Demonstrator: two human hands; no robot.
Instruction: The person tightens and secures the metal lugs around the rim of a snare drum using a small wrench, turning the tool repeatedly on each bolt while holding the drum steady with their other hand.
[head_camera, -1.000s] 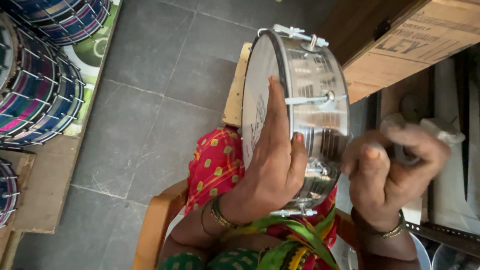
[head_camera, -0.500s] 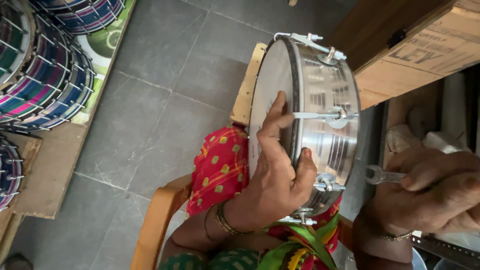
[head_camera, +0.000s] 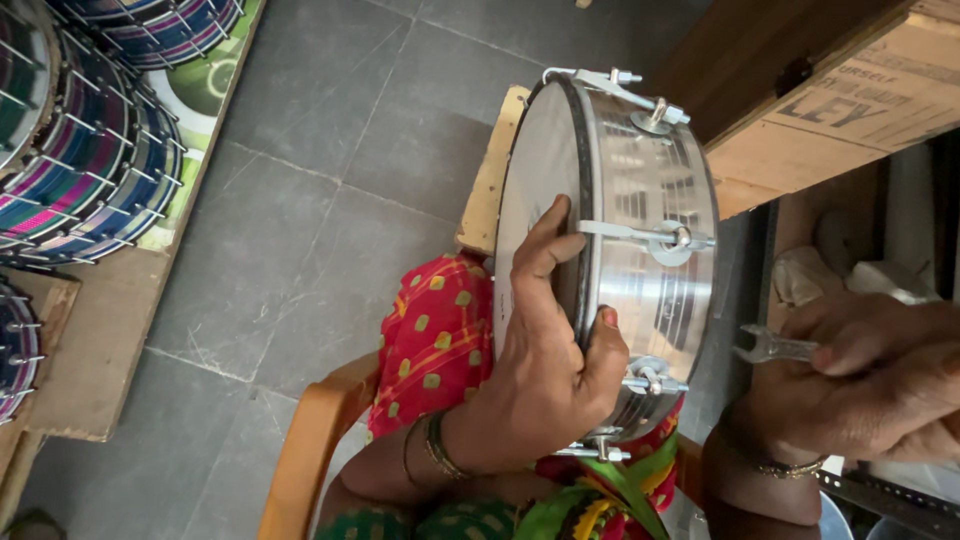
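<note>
A small drum (head_camera: 640, 200) with a shiny metal shell and a white head stands on edge on my lap. My left hand (head_camera: 545, 370) grips its rim, fingers spread on the white head and thumb on the shell. Metal tension rods with nuts (head_camera: 655, 380) run across the shell. My right hand (head_camera: 870, 385) is at the right, closed around a small metal spanner (head_camera: 775, 347) whose open jaw points at the drum, a short way from the shell.
Several finished drums with multicoloured shells (head_camera: 70, 150) are stacked at the left on a wooden board (head_camera: 90, 340). A wooden crate (head_camera: 830, 90) stands at the upper right. Grey floor tiles (head_camera: 330, 180) lie below, and a wooden chair arm (head_camera: 305, 450) curves beside my lap.
My right hand came down from a raised position and now holds the spanner level beside the shell. The left hand kept its grip on the drum rim.
</note>
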